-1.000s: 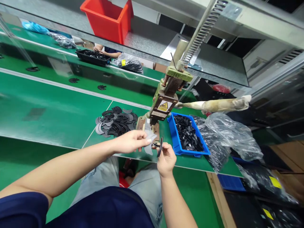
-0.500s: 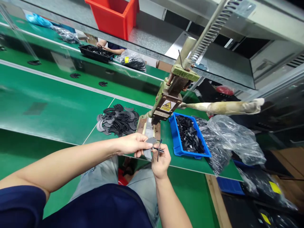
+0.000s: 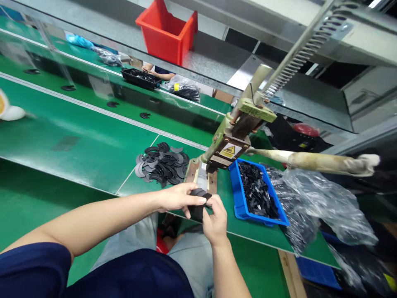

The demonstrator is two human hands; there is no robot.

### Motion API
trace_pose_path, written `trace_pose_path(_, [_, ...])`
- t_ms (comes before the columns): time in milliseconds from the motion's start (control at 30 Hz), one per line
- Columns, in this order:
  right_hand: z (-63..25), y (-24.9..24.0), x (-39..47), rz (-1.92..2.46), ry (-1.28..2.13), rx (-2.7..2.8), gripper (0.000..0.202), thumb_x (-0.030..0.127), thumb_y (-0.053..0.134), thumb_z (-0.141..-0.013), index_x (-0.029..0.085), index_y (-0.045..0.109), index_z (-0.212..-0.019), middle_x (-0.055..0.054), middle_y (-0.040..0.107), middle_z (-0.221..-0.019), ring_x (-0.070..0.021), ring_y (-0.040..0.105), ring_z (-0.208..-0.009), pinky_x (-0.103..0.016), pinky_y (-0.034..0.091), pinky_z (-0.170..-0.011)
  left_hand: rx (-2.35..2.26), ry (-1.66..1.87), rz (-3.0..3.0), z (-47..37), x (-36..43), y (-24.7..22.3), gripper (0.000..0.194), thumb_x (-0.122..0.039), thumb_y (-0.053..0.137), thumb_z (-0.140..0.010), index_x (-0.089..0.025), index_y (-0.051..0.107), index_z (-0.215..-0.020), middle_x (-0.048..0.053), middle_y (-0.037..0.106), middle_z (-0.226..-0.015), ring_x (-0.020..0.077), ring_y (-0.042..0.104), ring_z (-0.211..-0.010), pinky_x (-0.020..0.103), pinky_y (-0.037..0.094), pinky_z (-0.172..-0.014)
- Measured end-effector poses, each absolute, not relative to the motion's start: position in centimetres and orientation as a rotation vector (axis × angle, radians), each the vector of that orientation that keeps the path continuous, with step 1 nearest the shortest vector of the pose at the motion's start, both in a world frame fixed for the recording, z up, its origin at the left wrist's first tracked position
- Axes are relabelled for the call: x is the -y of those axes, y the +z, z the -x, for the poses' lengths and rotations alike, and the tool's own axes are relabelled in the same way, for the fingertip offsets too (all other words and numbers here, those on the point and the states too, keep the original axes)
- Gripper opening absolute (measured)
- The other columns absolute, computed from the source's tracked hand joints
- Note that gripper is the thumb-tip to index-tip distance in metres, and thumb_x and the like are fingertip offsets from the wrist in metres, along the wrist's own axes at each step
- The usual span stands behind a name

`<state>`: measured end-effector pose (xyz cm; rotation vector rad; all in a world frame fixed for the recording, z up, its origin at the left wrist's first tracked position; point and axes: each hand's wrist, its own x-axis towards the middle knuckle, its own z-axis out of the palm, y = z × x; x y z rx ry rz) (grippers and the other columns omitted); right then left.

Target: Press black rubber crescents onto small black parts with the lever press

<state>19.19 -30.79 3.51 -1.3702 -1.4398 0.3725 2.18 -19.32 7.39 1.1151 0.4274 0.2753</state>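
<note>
My left hand pinches a curved, flat dark plastic piece at the front edge of the bench. On its other side, the fingers of my right hand close on the same piece, near its upper right end. Fingers cover part of it, and any small part between them cannot be made out. Just beyond my hands stands a green hand press with a yellow warning label. Left of its base lies a heap of black and grey crescent-shaped pieces.
A blue bin of small black parts stands right of the press, beside clear plastic bags. The press lever juts right. A red bin sits on the overhead shelf. Spaced dark pieces lie along the green belt; a co-worker's hands show beyond.
The thin black strip that stuck out of my right hand no longer shows crosswise. The curved piece has turned, showing a darker face. The view has shifted, and a white-and-orange object appears at left.
</note>
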Motion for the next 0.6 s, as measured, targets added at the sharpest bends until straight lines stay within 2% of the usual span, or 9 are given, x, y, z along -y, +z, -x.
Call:
trace_pose_path(33, [-19.6, 3.7, 30.7, 1.385, 0.381, 1.475, 0.008, 0.029, 0.071, -0.089, 0.023, 0.072, -0.093, -0.004, 0.069, -0.094, -0.0176, 0.066, -0.09, -0.033, 0.056, -0.082, -0.461, 0.286, -1.102, -2.0, 19.0, 7.0, 0.053, -0.052, 0.089, -0.075, -0.016, 0.06, -0.1, 0.002, 0.066, -0.086, 0.014, 0.067, -0.071, 0.021, 0.054, -0.053])
trace_pose_path(200, [-23.0, 2.7, 31.1, 1.592, 0.415, 1.568, 0.037, 0.037, 0.069, -0.092, 0.025, 0.066, -0.127, -0.006, 0.071, -0.104, -0.0195, 0.069, -0.099, -0.037, 0.058, -0.093, -0.57, 0.294, -1.173, -0.4, 16.4, 4.9, 0.053, -0.053, 0.088, -0.073, -0.017, 0.057, -0.095, 0.001, 0.067, -0.081, 0.0125, 0.064, -0.063, 0.021, 0.052, -0.049])
trace_pose_path(400, [-28.5, -2.7, 31.6, 1.86, 0.093, 1.357, 0.037, 0.05, 0.06, -0.096, 0.021, 0.069, -0.117, -0.01, 0.073, -0.11, -0.0228, 0.07, -0.098, -0.042, 0.059, -0.091, -0.933, 0.619, -1.668, 0.9, 6.7, 3.7, 0.033, -0.05, 0.073, -0.086, -0.021, 0.06, -0.096, 0.001, 0.07, -0.083, 0.0176, 0.066, -0.07, 0.028, 0.054, -0.057])
trace_pose_path(500, [-29.1, -4.7, 31.4, 1.88, 0.004, 1.371, 0.036, 0.052, 0.057, -0.096, 0.021, 0.071, -0.108, -0.011, 0.074, -0.105, -0.0248, 0.07, -0.098, -0.044, 0.058, -0.091, -1.244, 0.701, -2.087, 0.1, -0.9, 4.8, 0.019, -0.04, 0.069, -0.089, -0.022, 0.07, -0.095, 0.005, 0.075, -0.089, 0.0226, 0.071, -0.086, 0.031, 0.055, -0.075])
trace_pose_path(600, [-28.9, -5.2, 31.4, 1.868, -0.016, 1.386, 0.033, 0.051, 0.057, -0.097, 0.022, 0.072, -0.101, -0.01, 0.075, -0.101, -0.0247, 0.07, -0.098, -0.042, 0.057, -0.09, -1.363, 0.727, -2.322, -1.3, -7.5, 6.6, 0.026, -0.034, 0.066, -0.093, -0.022, 0.074, -0.115, 0.008, 0.078, -0.11, 0.0257, 0.071, -0.107, 0.033, 0.053, -0.095])
